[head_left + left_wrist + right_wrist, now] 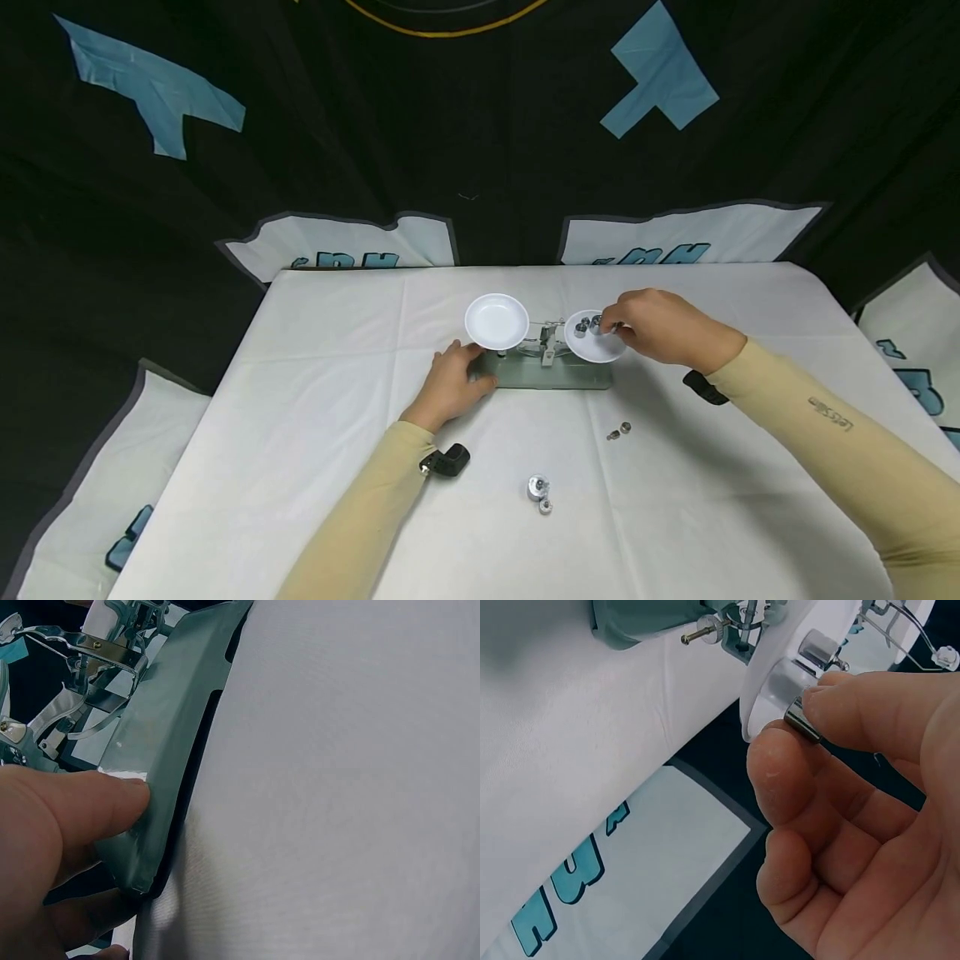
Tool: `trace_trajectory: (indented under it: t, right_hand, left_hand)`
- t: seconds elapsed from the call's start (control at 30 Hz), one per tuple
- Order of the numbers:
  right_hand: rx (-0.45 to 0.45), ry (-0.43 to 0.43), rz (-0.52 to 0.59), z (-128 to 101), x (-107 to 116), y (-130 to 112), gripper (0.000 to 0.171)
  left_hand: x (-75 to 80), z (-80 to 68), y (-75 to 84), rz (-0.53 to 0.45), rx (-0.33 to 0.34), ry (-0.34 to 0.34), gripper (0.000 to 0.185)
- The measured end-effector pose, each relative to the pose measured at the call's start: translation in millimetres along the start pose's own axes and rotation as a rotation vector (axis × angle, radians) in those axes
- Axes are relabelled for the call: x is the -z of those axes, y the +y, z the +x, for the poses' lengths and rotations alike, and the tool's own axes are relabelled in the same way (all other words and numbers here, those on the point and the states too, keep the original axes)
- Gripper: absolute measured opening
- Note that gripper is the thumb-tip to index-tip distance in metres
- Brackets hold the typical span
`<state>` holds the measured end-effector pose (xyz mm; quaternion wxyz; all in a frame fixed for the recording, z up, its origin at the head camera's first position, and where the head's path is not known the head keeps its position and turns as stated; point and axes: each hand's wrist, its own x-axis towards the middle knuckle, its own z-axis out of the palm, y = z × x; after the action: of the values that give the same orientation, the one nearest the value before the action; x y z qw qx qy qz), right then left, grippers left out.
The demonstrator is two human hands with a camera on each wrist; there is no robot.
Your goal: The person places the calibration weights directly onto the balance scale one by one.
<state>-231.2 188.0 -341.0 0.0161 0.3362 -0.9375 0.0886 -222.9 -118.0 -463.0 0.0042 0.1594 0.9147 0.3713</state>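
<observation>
A balance scale stands on the table with a green base and two white pans. My left hand grips the left end of the base; in the left wrist view its thumb lies on top and the other fingers are around the end. The left pan holds nothing. Over the right pan, my right hand pinches a small metal weight between thumb and fingertips, right at the pan's rim. Several metal weights stand in that pan, partly hidden by the fingers.
Nearer on the white-covered table stand a larger silver weight and a smaller weight beside it. Small weights lie to the right, in front of the scale. Dark cloth hangs behind the table's far edge.
</observation>
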Motion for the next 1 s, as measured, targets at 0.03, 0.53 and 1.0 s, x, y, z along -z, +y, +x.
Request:
trace_trajectory:
  t: [0.03, 0.53, 1.0]
  right_hand:
    - [0.005, 0.003, 0.0, 0, 0, 0, 0.022]
    - [0.04, -0.009, -0.009, 4, -6, -3, 0.023]
    - [0.039, -0.001, -0.089, 7, -7, -16, 0.02]
  left_hand:
    - [-0.1, 0.1, -0.2, 0.0, -0.002, 0.002, 0.058]
    - [-1.1, -0.2, -0.2, 0.009, -0.003, -0.001, 0.058]
    - [-1.1, 1.0, -0.4, 0.016, 0.002, -0.008, 0.059]
